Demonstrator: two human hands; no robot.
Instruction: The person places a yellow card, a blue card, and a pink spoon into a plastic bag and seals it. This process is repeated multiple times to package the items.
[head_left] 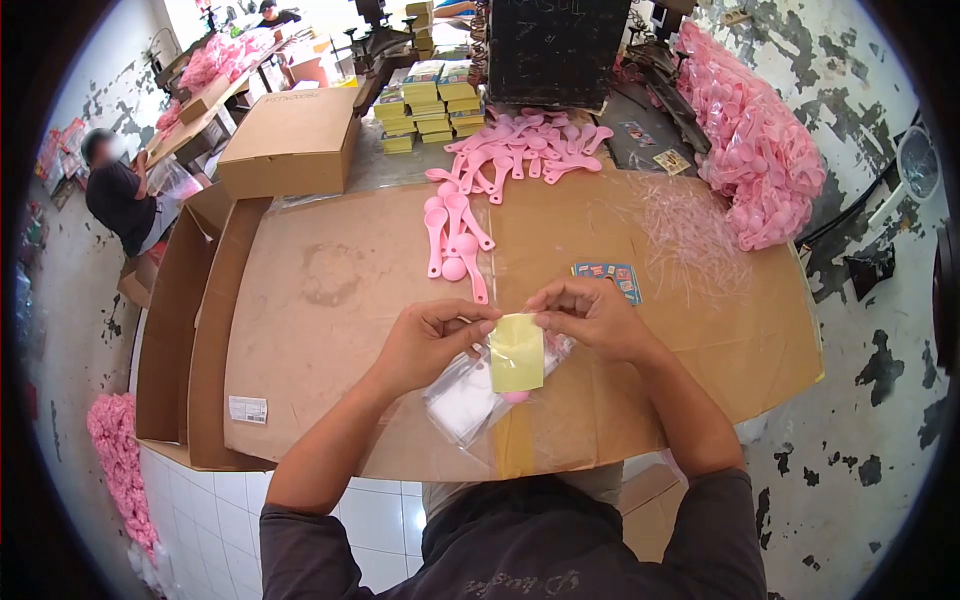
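A yellow card [517, 358] hangs between my hands, apparently inside a small clear plastic bag. At its upper left edge, my left hand [438, 342] is closed in a pinch. On the upper right edge, the fingers of my right hand [592, 318] are pinched too. Beneath the card lie clear plastic bags [462, 402] with white showing in them. A bit of a pink scoop [515, 397] peeks out under the card's lower edge; the rest is hidden. Just beyond my hands rest several loose pink scoops [462, 245]. Past my right hand is a blue printed card stack [622, 277].
A bigger heap of pink scoops [525, 145] spreads at the back, beside stacked yellow cards [425, 100]. A closed cardboard box [285, 140] stands back left. Plastic strips [695, 235] and bagged pink scoops [760, 150] lie right. Another person [122, 195] is at far left.
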